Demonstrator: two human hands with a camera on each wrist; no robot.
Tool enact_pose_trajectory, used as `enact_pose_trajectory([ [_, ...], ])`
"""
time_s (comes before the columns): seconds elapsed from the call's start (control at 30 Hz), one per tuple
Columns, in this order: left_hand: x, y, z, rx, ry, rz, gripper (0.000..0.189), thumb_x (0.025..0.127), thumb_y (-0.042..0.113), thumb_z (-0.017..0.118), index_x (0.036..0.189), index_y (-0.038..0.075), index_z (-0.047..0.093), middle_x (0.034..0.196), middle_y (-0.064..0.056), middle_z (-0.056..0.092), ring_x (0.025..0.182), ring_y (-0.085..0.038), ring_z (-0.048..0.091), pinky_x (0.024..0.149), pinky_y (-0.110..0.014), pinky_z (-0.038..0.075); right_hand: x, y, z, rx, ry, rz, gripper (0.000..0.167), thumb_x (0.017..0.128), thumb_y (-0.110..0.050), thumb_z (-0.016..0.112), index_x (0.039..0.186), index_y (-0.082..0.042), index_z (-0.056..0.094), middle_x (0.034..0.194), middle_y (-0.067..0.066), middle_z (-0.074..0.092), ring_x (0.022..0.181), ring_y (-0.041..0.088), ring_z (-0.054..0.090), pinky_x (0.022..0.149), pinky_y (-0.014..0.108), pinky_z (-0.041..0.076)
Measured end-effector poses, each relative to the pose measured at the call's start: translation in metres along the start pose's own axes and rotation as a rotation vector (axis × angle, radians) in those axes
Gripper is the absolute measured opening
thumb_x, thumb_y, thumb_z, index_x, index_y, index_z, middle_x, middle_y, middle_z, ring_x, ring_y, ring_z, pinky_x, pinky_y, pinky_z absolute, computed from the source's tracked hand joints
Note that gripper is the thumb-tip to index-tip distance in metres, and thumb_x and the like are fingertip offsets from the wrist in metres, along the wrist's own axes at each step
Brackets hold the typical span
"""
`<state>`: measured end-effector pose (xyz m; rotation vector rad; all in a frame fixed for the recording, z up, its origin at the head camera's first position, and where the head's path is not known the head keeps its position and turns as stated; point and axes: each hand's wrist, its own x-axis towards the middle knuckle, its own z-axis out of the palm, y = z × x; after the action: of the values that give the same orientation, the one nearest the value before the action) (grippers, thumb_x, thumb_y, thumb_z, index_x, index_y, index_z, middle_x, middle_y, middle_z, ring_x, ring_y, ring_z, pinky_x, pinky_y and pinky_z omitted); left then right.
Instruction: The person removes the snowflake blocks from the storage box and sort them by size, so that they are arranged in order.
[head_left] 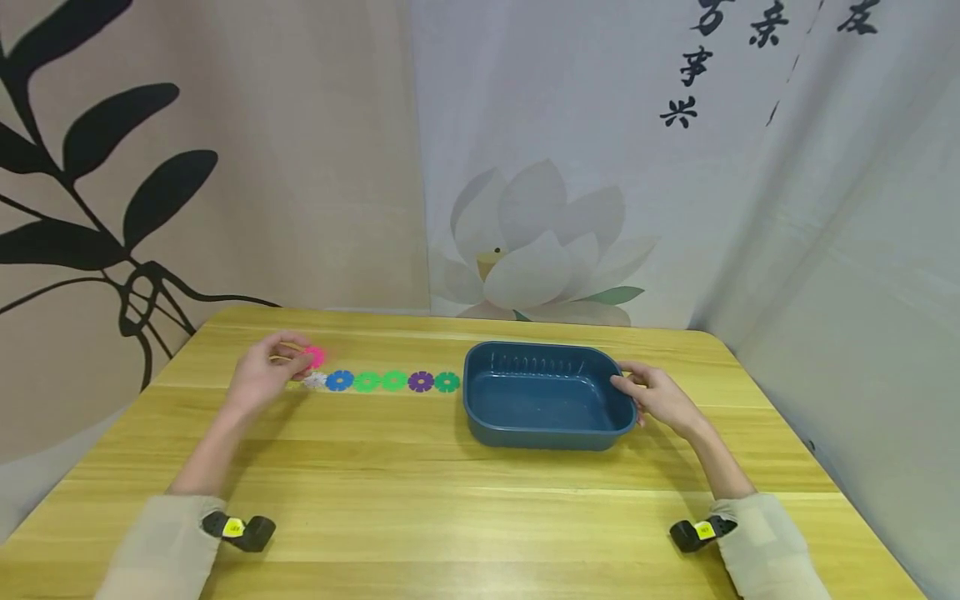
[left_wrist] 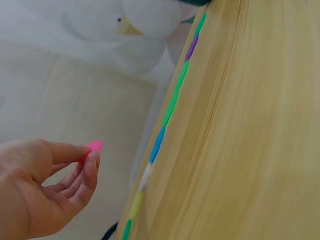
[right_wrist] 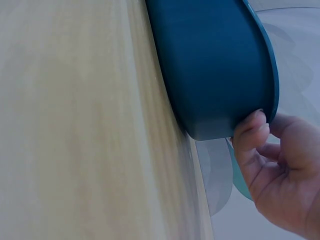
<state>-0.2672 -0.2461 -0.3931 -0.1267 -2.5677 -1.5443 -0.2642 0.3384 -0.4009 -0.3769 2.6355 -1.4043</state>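
Note:
Between thumb and fingertips, my left hand (head_left: 264, 372) pinches a pink flower-shaped plastic disc (head_left: 316, 357), held above the left end of a row of similar discs. From right to left, the row has a teal disc (head_left: 447, 382), a purple one (head_left: 421, 382), two green ones (head_left: 393, 380), a blue one (head_left: 340, 381) and a white one (head_left: 316, 381). The left wrist view adds a yellow disc (left_wrist: 136, 205) and another green disc (left_wrist: 127, 230), which the hand hides in the head view. My right hand (head_left: 662, 398) grips the right end of a dark blue plastic basin (head_left: 540, 437).
The basin stands on the wooden table (head_left: 420, 517), just right of the row. Behind the table hangs a curtain (head_left: 337, 167) printed with leaves, a lotus and characters. A wrist camera is strapped to each sleeve.

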Motion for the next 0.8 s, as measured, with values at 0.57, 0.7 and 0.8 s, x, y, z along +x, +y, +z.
enact_pose_trajectory([
  [0.57, -0.010, -0.055, -0.052, 0.085, 0.171, -0.172, 0.036, 0.101, 0.014, 0.062, 0.128, -0.010, 0.055, 0.092, -0.008, 0.065, 0.068, -0.004, 0.066, 0.061, -0.021, 0.056, -0.001, 0.000, 0.000, -0.004, -0.006, 0.025, 0.063, 0.106, -0.026, 0.056, 0.150, 0.011, 0.033, 0.074, 0.011, 0.051, 0.046, 0.022, 0.052, 0.050, 0.040, 0.051],
  [0.7, -0.011, -0.062, -0.058, 0.061, 0.164, -0.215, 0.037, 0.102, 0.009, 0.059, 0.130, -0.013, 0.051, 0.089, -0.007, 0.064, 0.066, -0.003, 0.066, 0.063, -0.020, 0.056, -0.001, 0.000, 0.000, -0.005, -0.004, 0.019, 0.061, 0.106, -0.025, 0.055, 0.149, 0.012, 0.033, 0.077, 0.012, 0.051, 0.046, 0.022, 0.052, 0.050, 0.040, 0.051],
  [0.8, -0.011, -0.066, -0.060, 0.080, 0.147, -0.226, 0.038, 0.102, 0.010, 0.058, 0.131, -0.014, 0.050, 0.090, -0.010, 0.065, 0.065, -0.003, 0.065, 0.061, -0.020, 0.056, -0.001, 0.000, 0.000, -0.003, 0.000, 0.018, 0.060, 0.106, -0.025, 0.055, 0.149, 0.011, 0.034, 0.078, 0.012, 0.051, 0.045, 0.021, 0.052, 0.050, 0.037, 0.051],
])
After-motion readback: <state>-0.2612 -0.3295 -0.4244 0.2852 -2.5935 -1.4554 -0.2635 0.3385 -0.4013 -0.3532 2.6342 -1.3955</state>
